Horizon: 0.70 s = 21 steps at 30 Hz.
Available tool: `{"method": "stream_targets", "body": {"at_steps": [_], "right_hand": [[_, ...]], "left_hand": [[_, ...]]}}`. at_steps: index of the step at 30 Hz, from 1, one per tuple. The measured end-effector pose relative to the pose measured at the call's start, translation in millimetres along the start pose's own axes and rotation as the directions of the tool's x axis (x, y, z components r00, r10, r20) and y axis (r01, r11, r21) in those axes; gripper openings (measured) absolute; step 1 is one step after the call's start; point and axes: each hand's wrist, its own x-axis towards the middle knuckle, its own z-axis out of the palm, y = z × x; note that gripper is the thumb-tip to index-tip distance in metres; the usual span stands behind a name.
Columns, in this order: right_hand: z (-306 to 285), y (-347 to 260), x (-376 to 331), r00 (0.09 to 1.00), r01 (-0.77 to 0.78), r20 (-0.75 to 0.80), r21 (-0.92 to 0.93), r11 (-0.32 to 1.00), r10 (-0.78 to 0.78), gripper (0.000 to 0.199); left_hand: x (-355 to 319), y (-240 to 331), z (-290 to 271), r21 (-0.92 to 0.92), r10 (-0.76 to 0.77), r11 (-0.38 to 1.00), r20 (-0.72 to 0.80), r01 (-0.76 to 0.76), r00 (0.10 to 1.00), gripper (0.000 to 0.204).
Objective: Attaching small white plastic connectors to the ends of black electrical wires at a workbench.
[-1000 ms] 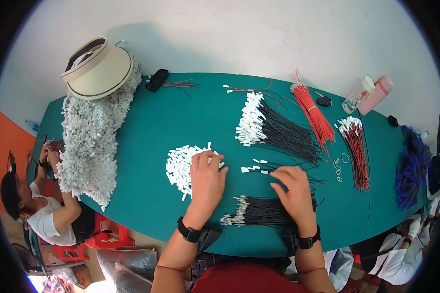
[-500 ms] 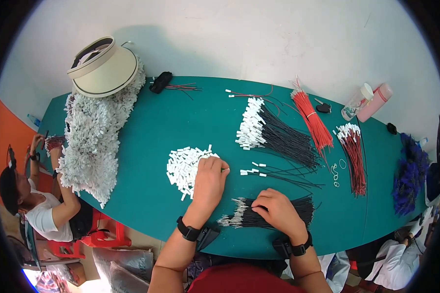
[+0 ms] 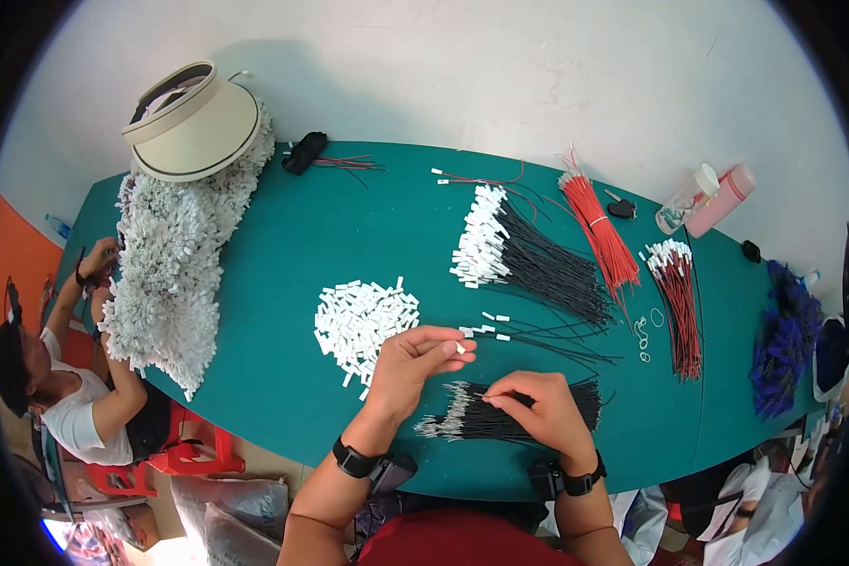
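My left hand pinches a small white connector housing between thumb and fingers, just right of a heap of loose white housings. My right hand is closed in a pinch over a bundle of black wires with bare metal terminals at their left ends. A thin black wire seems to be between its fingertips, its end too small to make out. Beyond both hands, several black wires fitted with white housings lie loose, below a larger fanned bundle of finished black wires.
A pale sun visor rests on a long white pile of connectors at left. Red wires, dark-red wires, keys, a cup and a pink bottle stand or lie at right. Another person works at far left.
My left hand has moved right from the heap toward my right hand, now showing a white housing in its fingertips. My right hand stays over the black wires, its fingers pinched closer together.
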Motion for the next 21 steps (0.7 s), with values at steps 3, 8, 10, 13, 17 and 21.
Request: {"method": "stream_targets", "body": {"at_steps": [3, 8, 10, 13, 17, 21], "right_hand": [[-7, -17, -3, 0.997, -0.069, -0.029, 0.103, 0.992, 0.073, 0.005], [-15, -29, -5, 0.935, 0.057, -0.339, -0.14, 0.989, -0.101, 0.01], [-14, -31, 1, 0.913, 0.06, -0.363, -0.328, 0.943, -0.184, 0.011], [-4, -17, 4, 0.903, 0.102, -0.357, -0.368, 0.924, -0.241, 0.012], [0, -13, 5, 0.89, 0.145, -0.341, -0.414, 0.899, -0.301, 0.014], [0, -16, 5, 0.89, 0.142, -0.338, -0.43, 0.892, -0.305, 0.015]], "left_hand": [[-2, 0, 6, -0.044, -0.032, 0.999, -0.029, 0.031, 0.999, 0.017], [-5, -3, 10, -0.006, -0.001, 1.0, -0.01, 0.001, 1.0, 0.016], [-7, -4, 11, 0.015, 0.005, 1.0, -0.007, -0.005, 1.0, 0.015], [-7, -6, 9, 0.059, -0.009, 0.998, 0.03, 0.007, 1.0, 0.014], [-7, -6, 11, 0.084, -0.028, 0.996, 0.061, 0.023, 0.998, 0.013], [-8, -7, 12, 0.047, -0.03, 0.999, 0.053, 0.027, 0.998, 0.012]]}}
